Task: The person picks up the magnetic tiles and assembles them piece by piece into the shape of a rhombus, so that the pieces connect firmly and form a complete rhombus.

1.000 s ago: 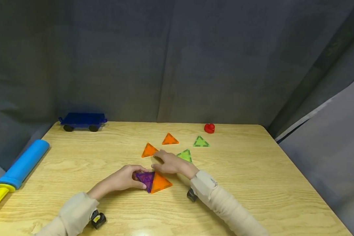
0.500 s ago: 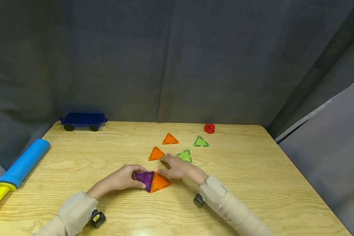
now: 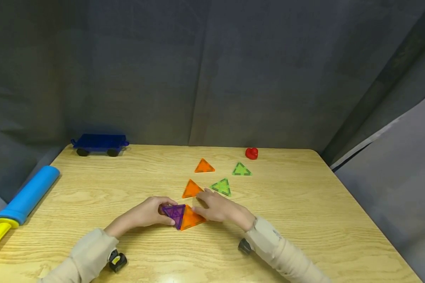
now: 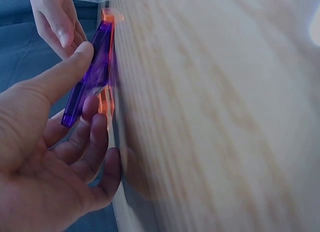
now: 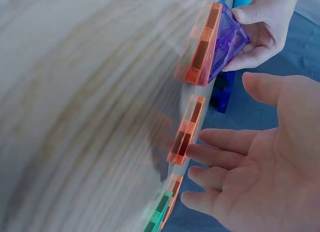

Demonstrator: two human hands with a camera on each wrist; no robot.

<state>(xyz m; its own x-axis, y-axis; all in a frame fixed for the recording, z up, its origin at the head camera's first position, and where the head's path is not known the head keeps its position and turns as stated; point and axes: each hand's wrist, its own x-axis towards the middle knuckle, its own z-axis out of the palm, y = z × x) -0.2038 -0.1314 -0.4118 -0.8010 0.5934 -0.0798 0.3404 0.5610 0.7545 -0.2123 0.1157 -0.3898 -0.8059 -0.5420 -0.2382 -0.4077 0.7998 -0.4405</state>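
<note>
My left hand [image 3: 150,214] pinches a translucent purple triangular magnetic tile [image 3: 175,214] between thumb and fingers. In the left wrist view this purple tile [image 4: 90,79] is tilted, its near end raised off the table. Its right edge meets an orange triangular tile [image 3: 190,218] lying on the tabletop. My right hand [image 3: 217,206] has its fingers extended, fingertips at the right corner of a second orange tile [image 3: 191,189]. The right wrist view shows those fingertips [image 5: 192,151] against that orange tile's edge [image 5: 187,132], with the thumb held apart.
Farther back lies another orange triangle [image 3: 204,166]. Two green triangles [image 3: 241,169] are to its right, the nearer one beside my right fingers. A small red object [image 3: 251,153] and a blue wheeled toy wagon [image 3: 100,144] stand at the back edge. A blue-and-yellow tube [image 3: 30,192] lies left.
My right hand has moved right and slightly nearer, and the second orange tile has slid along with it. My left hand and the purple tile have stayed nearly in place.
</note>
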